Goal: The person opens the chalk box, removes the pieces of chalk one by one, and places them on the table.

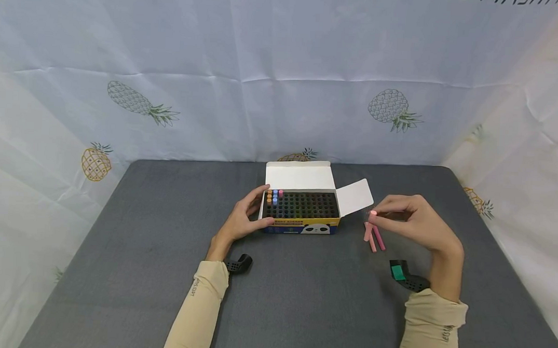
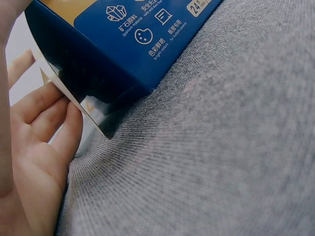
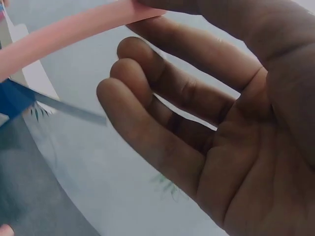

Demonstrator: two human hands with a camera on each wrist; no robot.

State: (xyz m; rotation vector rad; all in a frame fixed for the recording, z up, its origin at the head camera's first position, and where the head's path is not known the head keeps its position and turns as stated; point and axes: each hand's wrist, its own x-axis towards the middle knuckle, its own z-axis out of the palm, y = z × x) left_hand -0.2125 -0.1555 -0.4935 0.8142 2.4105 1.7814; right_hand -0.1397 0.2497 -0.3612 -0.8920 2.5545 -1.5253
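Note:
An open chalk box (image 1: 302, 206) with a blue and yellow front stands mid-table, its black grid mostly empty, with a few coloured chalk sticks (image 1: 274, 195) in the far left corner. My left hand (image 1: 246, 214) grips the box's left end; the blue box side (image 2: 123, 44) fills the left wrist view, with fingers (image 2: 47, 120) against its flap. My right hand (image 1: 410, 218) pinches a pink chalk stick (image 3: 64, 29) at the fingertips, to the right of the box. Two more pink chalk sticks (image 1: 373, 236) lie on the cloth below that hand.
The table is covered in grey cloth (image 1: 301, 299). The box's white lid (image 1: 298, 175) and side flap (image 1: 356, 196) stand open. A white pineapple-print sheet (image 1: 264, 80) walls the back and sides. Black wrist mounts (image 1: 237, 264) sit near both forearms.

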